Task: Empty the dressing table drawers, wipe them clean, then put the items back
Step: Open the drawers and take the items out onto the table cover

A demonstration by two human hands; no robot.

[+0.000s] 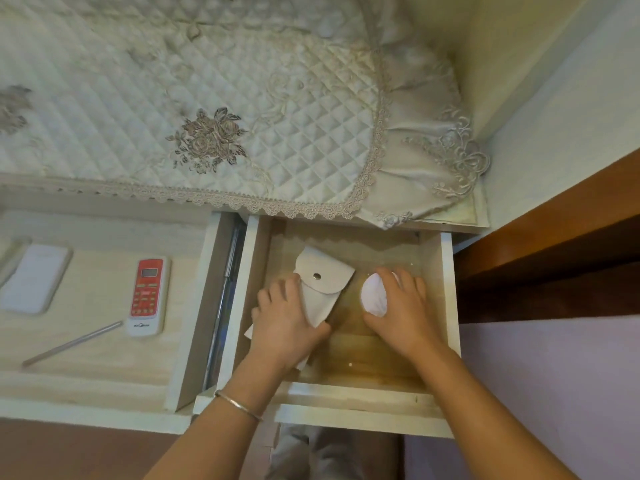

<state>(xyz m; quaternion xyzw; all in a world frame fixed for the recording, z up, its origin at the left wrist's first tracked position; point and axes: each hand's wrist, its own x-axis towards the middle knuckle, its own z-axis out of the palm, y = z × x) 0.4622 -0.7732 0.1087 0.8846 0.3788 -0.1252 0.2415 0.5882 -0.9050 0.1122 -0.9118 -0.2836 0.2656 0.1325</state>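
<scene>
In the open drawer [437, 271], the left hand [287, 320] grips a white pouch [322, 282] near the left wall; the right hand [398, 306] cups a white cloth [373, 296].

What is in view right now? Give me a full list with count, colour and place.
right drawer: one, pale wood, pulled open
pouch: one, cream with a snap button, right drawer, left part
round white thing: one, white, right drawer, under right hand
left drawer: one, pale wood, open
remote control: one, red and white, left drawer
flat white box: one, left drawer, far left
thin rod: one, pinkish, left drawer
quilted cover: one, cream, embroidered, on the tabletop
bangle: one, silver, left wrist
left hand: on pouch
right hand: over white thing
</scene>
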